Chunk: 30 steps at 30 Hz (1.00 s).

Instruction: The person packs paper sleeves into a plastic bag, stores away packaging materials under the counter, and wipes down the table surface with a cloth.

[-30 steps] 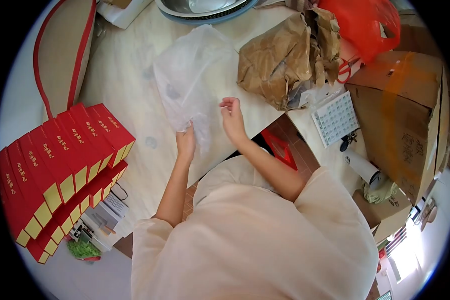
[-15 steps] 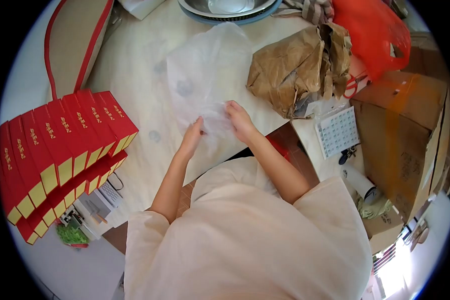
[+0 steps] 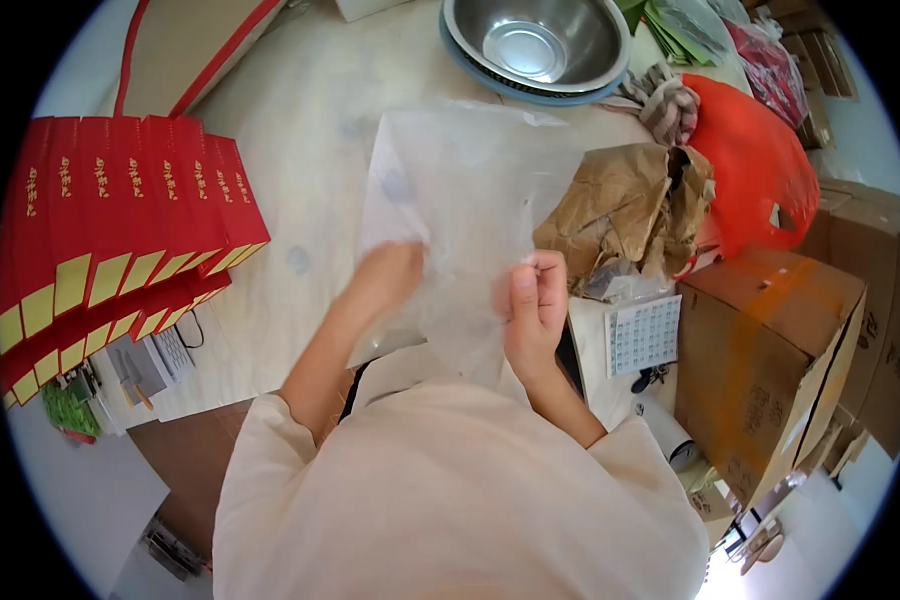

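A translucent plastic bag (image 3: 470, 190) is spread out above the pale table, between my two hands. My right hand (image 3: 536, 305) pinches the bag's right edge, thumb up and fingers curled. At the bag's left edge is my left hand (image 3: 388, 275), smeared by motion, its fingers partly hidden at the plastic, so its grip is unclear. The lower part of the bag hangs down in front of the shirt.
Red boxes (image 3: 135, 200) stand in rows at the left. A steel bowl (image 3: 535, 45) sits at the top, with crumpled brown paper (image 3: 610, 205), a red plastic bag (image 3: 755, 160), a label sheet (image 3: 642, 335) and a cardboard box (image 3: 760, 360) to the right.
My hands came together at the bag, then moved apart, and the bag is now spread wider. My right hand has closed on its edge. The view has shifted, showing more of the bowl.
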### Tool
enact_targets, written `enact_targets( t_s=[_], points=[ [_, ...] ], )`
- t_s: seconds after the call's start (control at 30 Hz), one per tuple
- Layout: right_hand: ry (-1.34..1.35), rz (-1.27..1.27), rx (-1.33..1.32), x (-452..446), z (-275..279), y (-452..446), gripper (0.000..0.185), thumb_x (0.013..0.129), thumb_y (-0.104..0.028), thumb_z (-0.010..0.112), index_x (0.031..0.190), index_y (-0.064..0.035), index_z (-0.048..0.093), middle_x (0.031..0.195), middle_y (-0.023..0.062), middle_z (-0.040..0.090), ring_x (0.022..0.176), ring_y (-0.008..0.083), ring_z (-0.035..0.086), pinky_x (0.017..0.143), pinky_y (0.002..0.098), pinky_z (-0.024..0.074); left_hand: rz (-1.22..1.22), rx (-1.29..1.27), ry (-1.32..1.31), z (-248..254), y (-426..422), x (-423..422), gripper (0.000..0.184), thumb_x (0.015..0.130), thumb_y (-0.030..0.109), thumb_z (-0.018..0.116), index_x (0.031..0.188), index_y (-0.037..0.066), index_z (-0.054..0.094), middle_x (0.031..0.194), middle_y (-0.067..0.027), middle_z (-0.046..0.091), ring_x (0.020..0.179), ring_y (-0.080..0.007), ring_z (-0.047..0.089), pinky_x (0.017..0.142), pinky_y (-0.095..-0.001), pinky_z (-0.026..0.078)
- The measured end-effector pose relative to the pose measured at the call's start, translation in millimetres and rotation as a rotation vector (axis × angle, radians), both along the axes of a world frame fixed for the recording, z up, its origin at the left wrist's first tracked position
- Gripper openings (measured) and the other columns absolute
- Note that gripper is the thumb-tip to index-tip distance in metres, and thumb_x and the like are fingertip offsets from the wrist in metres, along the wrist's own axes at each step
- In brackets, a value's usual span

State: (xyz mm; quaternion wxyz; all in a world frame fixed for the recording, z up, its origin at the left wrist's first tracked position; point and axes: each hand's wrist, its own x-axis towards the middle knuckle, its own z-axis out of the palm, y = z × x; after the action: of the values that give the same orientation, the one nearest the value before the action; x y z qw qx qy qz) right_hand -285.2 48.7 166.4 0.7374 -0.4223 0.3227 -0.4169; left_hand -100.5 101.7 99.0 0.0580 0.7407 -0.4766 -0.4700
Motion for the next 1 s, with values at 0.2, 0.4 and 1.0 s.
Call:
enact_targets(
  t_s=[0.2, 0.4, 1.0],
  points=[
    [0.240, -0.155, -0.164, 6.7, -0.7, -10.8, 0.016, 0.094, -0.023, 0.048, 0.094, -0.0070, 0.045, 0.079, -0.0016, 0.045, 0.068, 0.0056, 0.040, 0.058, 0.0216, 0.0349, 0.116, -0.782, 0.076, -49.7, -89.5, 24.1, 0.058, 0.082, 0.002, 0.053, 0.137, 0.008, 0.035, 0.130, -0.0209, 0.041, 0.121, -0.0356, 0.040, 0.103, -0.0396, 0.034],
    [0.177, -0.164, -0.193, 41.3, -10.2, -24.8, 0.013, 0.092, -0.018, 0.048, 0.092, -0.0052, 0.048, 0.114, 0.0106, 0.044, 0.095, 0.0187, 0.049, 0.084, 0.0308, 0.0419, 0.583, -0.575, 0.528, -118.1, -78.3, -41.9, 0.051, 0.090, 0.005, 0.041, 0.140, 0.006, 0.030, 0.140, -0.0161, 0.036, 0.127, -0.0286, 0.037, 0.106, -0.0349, 0.030],
    [1.003, 1.271, -1.120, 299.0, -212.9, 29.7, 0.019, 0.079, -0.010, 0.055, 0.094, -0.0019, 0.064, 0.103, 0.0199, 0.057, 0.089, 0.0319, 0.062, 0.073, 0.0370, 0.0520, 1.043, -0.574, -0.092, -5.8, 111.1, -14.9, 0.030, 0.085, 0.010, 0.056, 0.112, 0.002, 0.048, 0.111, -0.0144, 0.052, 0.104, -0.0292, 0.049, 0.093, -0.0389, 0.038]
  ],
)
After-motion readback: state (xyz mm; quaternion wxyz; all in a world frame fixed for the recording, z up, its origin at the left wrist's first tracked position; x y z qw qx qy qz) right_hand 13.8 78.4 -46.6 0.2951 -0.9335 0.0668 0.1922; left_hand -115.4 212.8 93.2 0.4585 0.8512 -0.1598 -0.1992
